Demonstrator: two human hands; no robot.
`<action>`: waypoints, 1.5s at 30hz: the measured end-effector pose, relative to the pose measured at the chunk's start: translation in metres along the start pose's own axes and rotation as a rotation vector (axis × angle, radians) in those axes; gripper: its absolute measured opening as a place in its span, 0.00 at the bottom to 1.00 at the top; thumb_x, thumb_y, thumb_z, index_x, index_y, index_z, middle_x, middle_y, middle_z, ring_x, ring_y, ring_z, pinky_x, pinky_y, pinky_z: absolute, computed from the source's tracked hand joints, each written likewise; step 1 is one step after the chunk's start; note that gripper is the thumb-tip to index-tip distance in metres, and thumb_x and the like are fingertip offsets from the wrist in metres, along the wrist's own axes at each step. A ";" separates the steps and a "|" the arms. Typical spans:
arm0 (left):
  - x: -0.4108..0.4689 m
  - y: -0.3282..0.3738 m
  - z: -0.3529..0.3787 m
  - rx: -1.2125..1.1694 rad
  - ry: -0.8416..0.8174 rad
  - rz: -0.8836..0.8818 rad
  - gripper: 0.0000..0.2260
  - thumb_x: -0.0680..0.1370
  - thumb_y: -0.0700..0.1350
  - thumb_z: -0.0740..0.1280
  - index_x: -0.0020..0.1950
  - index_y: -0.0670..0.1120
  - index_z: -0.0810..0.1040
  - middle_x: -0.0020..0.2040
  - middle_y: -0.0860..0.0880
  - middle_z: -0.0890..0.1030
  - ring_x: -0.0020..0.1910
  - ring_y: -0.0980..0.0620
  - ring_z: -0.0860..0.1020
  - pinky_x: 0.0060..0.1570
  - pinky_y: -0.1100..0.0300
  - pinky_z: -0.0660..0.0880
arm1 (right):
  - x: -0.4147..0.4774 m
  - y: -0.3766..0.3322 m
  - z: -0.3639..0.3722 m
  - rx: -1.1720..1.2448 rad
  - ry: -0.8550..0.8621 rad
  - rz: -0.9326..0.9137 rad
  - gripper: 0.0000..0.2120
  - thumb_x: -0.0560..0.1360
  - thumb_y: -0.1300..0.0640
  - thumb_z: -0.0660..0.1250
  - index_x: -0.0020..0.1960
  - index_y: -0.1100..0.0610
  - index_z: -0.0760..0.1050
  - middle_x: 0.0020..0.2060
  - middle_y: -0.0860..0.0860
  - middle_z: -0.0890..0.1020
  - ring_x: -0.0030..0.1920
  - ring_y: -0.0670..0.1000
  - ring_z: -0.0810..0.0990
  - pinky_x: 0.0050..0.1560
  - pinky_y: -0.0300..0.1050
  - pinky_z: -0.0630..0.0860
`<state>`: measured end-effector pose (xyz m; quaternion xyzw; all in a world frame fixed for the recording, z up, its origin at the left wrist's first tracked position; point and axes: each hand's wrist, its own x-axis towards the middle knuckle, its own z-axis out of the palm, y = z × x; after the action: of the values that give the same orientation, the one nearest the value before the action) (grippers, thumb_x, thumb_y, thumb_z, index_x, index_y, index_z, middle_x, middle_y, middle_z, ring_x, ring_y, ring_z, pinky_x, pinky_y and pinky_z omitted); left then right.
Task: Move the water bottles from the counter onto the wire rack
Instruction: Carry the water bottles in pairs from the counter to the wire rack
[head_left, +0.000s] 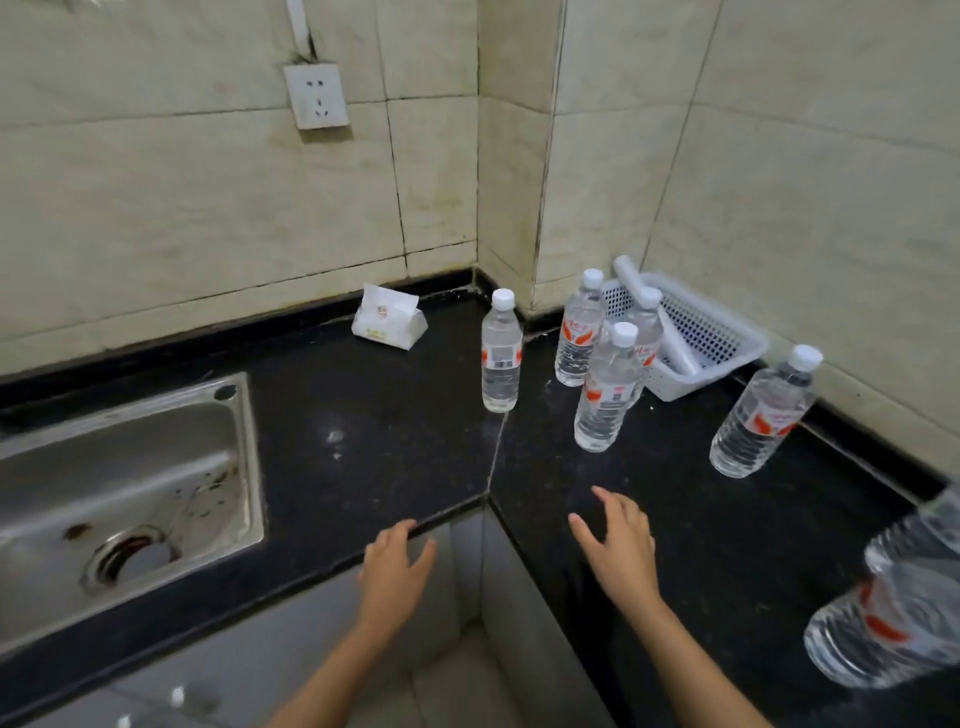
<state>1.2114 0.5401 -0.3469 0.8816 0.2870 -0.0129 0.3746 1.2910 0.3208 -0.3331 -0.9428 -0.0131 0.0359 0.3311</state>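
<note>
The counter (374, 447) is seen to be dark speckled stone, polished and glossy, dulled by pale smears; the sink (254, 467) is made of brushed metal, low in sheen and marked with rusty stains; the water bottles (608, 395) are formed of clear ribbed plastic and wrapped in shiny labels; the basket (711, 332) is moulded in white perforated plastic; the wall tiles (182, 208) are finished smooth, pale and faintly veined; the socket (317, 96) is cased in smooth white plastic.
</note>
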 end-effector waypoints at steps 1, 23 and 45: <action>0.008 0.005 0.004 0.018 -0.027 0.009 0.20 0.78 0.51 0.60 0.68 0.45 0.66 0.67 0.45 0.71 0.67 0.46 0.67 0.65 0.52 0.65 | 0.003 0.003 -0.001 0.002 0.000 0.027 0.25 0.76 0.48 0.62 0.71 0.53 0.62 0.68 0.53 0.67 0.69 0.54 0.63 0.67 0.50 0.60; 0.200 0.145 0.015 -0.341 0.009 0.253 0.37 0.69 0.45 0.72 0.73 0.42 0.57 0.70 0.40 0.64 0.69 0.42 0.63 0.67 0.48 0.63 | 0.131 -0.057 -0.010 0.159 0.337 0.260 0.32 0.72 0.56 0.69 0.71 0.58 0.60 0.65 0.57 0.71 0.66 0.56 0.67 0.66 0.51 0.66; 0.286 0.157 0.015 -0.674 -0.341 0.337 0.31 0.66 0.33 0.74 0.64 0.43 0.65 0.55 0.47 0.73 0.53 0.50 0.74 0.55 0.55 0.71 | 0.208 -0.044 -0.007 0.619 0.514 0.478 0.35 0.59 0.55 0.77 0.62 0.52 0.65 0.54 0.49 0.78 0.54 0.52 0.79 0.57 0.57 0.77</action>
<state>1.5340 0.5851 -0.3231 0.7296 0.0605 -0.0026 0.6812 1.4989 0.3608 -0.3124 -0.7544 0.2984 -0.1214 0.5719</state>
